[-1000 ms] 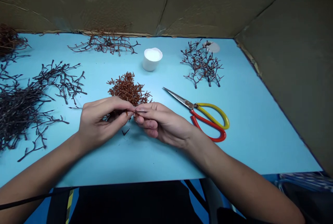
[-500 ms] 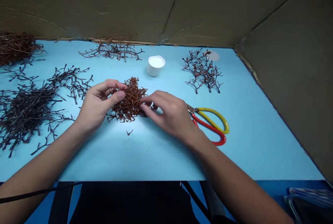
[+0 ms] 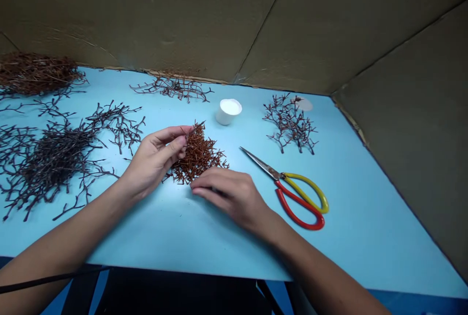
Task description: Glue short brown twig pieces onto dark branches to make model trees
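My left hand (image 3: 155, 161) is closed in a pinch at the upper left of a heap of short reddish-brown twig pieces (image 3: 199, 151). Thin brown twig pieces show between its thumb and forefinger. At the heap's lower edge, my right hand (image 3: 232, 193) rests low over the table with thumb and forefinger pressed together. A small dark bit shows at those fingertips, too small to make out. Scissors (image 3: 272, 172) with one yellow and one red handle lie to the right of my right hand, blades slightly apart or closed, pointing up and left.
Behind the heap stands a white cup (image 3: 226, 112). Dark branched twigs (image 3: 58, 154) pile up at left, with a reddish-brown bundle (image 3: 36, 73) behind them. Thin stems (image 3: 175, 86) lie at the back. More branched twigs (image 3: 290, 122) lie right, by a pale disc (image 3: 303, 104). Cardboard walls (image 3: 204, 22) enclose the table.
My right hand has drawn down from the heap's right side to its front edge. The loose V-shaped piece there no longer shows. The view has shifted, uncovering the scissors' blades.
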`<state>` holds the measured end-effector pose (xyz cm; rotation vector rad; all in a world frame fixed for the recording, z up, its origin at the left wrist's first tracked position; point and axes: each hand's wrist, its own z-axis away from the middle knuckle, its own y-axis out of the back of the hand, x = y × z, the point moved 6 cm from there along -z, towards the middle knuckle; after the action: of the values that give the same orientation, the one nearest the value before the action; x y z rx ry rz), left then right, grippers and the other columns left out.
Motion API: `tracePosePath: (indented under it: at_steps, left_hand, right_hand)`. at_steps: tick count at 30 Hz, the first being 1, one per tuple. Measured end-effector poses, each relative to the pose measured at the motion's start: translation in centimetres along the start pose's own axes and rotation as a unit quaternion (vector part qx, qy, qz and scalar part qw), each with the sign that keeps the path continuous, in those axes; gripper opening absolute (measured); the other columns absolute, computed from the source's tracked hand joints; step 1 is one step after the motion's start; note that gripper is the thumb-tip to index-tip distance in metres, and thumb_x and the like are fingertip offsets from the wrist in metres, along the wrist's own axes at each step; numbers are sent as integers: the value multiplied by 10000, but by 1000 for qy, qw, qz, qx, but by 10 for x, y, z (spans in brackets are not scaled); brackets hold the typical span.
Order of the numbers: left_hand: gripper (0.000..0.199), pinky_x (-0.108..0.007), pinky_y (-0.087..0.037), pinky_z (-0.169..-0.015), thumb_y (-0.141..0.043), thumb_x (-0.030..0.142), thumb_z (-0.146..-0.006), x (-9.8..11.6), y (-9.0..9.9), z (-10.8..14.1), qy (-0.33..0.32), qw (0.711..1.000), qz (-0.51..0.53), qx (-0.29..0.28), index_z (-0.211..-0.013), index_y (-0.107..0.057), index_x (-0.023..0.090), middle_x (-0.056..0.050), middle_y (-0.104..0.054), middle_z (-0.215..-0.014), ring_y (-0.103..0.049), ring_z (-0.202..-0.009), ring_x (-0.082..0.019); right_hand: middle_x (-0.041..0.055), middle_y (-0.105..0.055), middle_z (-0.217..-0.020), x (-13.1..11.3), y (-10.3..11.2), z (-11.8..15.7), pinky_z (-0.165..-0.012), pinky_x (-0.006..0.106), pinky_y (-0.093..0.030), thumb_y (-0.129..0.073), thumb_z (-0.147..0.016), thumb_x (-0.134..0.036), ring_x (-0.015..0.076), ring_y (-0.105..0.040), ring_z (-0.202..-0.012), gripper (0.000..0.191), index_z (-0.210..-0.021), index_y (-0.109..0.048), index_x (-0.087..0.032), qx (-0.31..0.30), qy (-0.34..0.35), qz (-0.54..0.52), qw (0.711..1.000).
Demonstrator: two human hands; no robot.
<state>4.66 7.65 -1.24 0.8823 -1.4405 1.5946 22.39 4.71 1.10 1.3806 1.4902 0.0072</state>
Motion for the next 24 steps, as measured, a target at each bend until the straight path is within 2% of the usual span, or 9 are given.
tracePosePath:
  at_steps: [2, 4, 6, 8, 12, 19, 24]
  left_hand:
    - [356, -227, -596, -771, -948, 283, -806, 2, -2, 2, 2, 1000, -9, -6, -1146, -846, 256, -50, -777, -1038, -681, -844, -121]
    - [478, -221, -604, -804, -959, 237, -780, 3, -5, 4, 7, 1000, -13, -17, -1233, -809, 263, -45, -779, -1016, -715, -894, -134]
    - [506, -205, -604, -802, -965, 209, -768, 2, -6, 5, 15, 999, -12, -26, -1241, -789, 251, -35, -779, -967, -728, -876, -128]
    - [461, -185, -599, -779, -970, 199, -765, 0, -6, 6, 21, 999, -9, -26, -1189, -791, 231, -28, -780, -938, -726, -830, -109]
    - [435, -178, -602, -788, -979, 206, -768, -7, -6, 10, 24, 999, -26, -13, -1153, -778, 221, -23, -791, -931, -743, -827, -104]
    - [406, -242, -640, -824, -982, 240, -759, -8, -9, 16, 5, 997, -74, 2, -1084, -741, 211, -34, -789, -919, -779, -881, -158]
    - [367, -205, -631, -796, -961, 226, -789, -7, -10, 16, -1, 997, -73, 5, -1068, -723, 214, -12, -787, -915, -777, -848, -129]
  right_hand:
    - [57, -845, -937, 6, 16, -2, -754, 305, -643, -767, -1006, -216, 179, -786, -827, 69, -1020, -834, -210, 88, -69, -59, 992]
    - [46, -847, -892, 14, 26, -1, -686, 303, -644, -815, -955, -227, 176, -774, -741, 56, -991, -857, -223, 165, -155, -101, 969]
    - [36, -836, -836, 21, 30, 2, -604, 283, -626, -841, -915, -247, 154, -733, -633, 67, -969, -868, -220, 220, -221, -149, 938]
    - [23, -818, -785, 26, 29, 4, -542, 258, -597, -857, -883, -259, 127, -685, -551, 79, -947, -871, -216, 251, -250, -195, 914]
    - [21, -805, -761, 28, 25, 3, -520, 248, -581, -868, -855, -266, 112, -652, -525, 79, -912, -868, -212, 271, -259, -236, 897]
    - [21, -794, -771, 28, 15, 3, -534, 239, -575, -868, -862, -295, 102, -642, -532, 103, -904, -850, -203, 248, -273, -252, 895]
    - [23, -799, -791, 28, 11, 3, -525, 239, -577, -859, -879, -306, 99, -632, -528, 112, -923, -839, -204, 237, -271, -270, 893]
